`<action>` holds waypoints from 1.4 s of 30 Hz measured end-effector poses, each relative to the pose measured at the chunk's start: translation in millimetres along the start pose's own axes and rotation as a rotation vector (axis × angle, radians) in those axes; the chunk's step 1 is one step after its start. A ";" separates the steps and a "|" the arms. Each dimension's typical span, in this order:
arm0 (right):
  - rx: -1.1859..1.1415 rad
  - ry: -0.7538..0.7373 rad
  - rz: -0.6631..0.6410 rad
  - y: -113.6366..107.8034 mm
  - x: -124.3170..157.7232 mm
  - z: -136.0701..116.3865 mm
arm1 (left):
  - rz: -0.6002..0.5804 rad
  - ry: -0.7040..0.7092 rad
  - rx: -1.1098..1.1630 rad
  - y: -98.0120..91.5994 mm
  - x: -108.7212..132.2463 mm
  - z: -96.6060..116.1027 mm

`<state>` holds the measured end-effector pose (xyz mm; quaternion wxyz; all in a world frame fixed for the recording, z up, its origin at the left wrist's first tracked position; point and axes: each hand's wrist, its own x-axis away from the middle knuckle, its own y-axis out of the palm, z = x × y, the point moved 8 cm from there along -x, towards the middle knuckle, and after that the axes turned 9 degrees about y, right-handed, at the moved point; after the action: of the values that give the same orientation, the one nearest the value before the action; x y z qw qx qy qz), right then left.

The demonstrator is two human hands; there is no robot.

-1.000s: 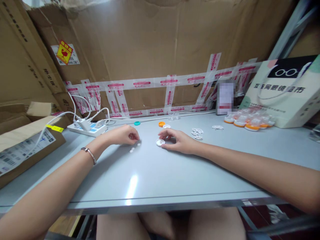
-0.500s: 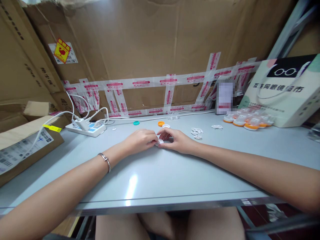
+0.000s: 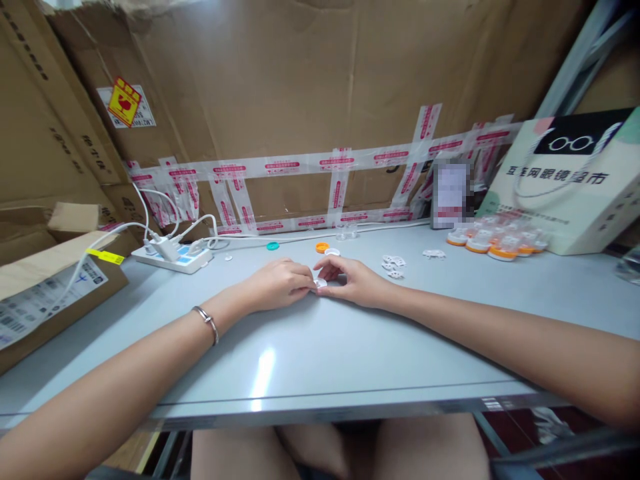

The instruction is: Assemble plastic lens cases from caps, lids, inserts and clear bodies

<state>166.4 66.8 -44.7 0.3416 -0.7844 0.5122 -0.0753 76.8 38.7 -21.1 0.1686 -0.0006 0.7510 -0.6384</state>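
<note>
Between my two hands, low over the middle of the table, is a small white round piece. My left hand has its fingers pressed together at the piece's left side. My right hand curls round its right side, with thumb and fingers gripping it. Just behind the hands lie an orange ring and a white ring, partly hidden by my right hand's fingers. A teal ring rests farther left. Several small white openwork parts are to the right of my right hand.
A white power strip with cables and an open carton stand at the left. Clear containers with orange bases, a phone with a blurred screen and a paper bag are at the right. Cardboard backs the table.
My left hand's fingers have shifted slightly at the white piece, and more of its face shows. My right hand has barely moved.
</note>
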 end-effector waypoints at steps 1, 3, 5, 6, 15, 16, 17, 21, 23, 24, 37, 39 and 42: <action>-0.003 -0.001 -0.001 0.1 0.0 0.1 | -0.006 -0.006 0.028 0.2 -0.2 -0.4; -0.007 -0.003 -0.004 0.4 0.0 0.1 | -0.005 -0.017 0.117 -1.6 -0.7 -1.4; -0.012 -0.005 -0.004 0.5 0.1 0.1 | 0.040 -0.043 0.223 -10.1 0.0 -4.7; -0.013 -0.003 -0.002 0.4 0.1 0.1 | 0.073 -0.075 0.264 -16.8 1.5 -8.4; -0.001 0.058 0.057 -6.0 1.9 -1.5 | -0.356 -0.517 0.425 -16.5 51.9 -53.2; -0.006 0.061 0.060 -6.5 2.1 -1.7 | -0.342 -0.545 0.402 -16.0 54.0 -57.0; -0.012 0.062 0.061 -6.9 2.2 -1.9 | -0.324 -0.570 0.383 -14.9 54.7 -59.7; -0.024 0.053 0.085 -10.2 1.9 -2.4 | -0.315 -0.629 0.404 -3.6 50.3 -58.7; -0.038 0.039 0.113 -14.2 1.7 -3.8 | -0.316 -0.644 0.405 -2.2 48.0 -56.5; -0.049 0.032 0.129 -16.7 1.8 -4.9 | -0.318 -0.642 0.392 -3.0 47.2 -55.2; -0.124 -0.079 0.221 -27.2 9.0 -29.5 | 0.389 -0.527 0.390 -34.0 7.9 -17.4; -0.131 -0.087 0.229 -26.5 11.5 -32.6 | 0.489 -0.530 0.486 -34.4 6.8 -12.4; -0.119 -0.069 0.234 -25.5 12.6 -31.3 | 0.544 -0.575 0.602 -29.3 10.4 -14.9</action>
<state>176.8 47.8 -8.4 0.3183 -0.7402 0.5918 0.0228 56.9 45.3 6.3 0.5219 0.0680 0.4294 -0.7339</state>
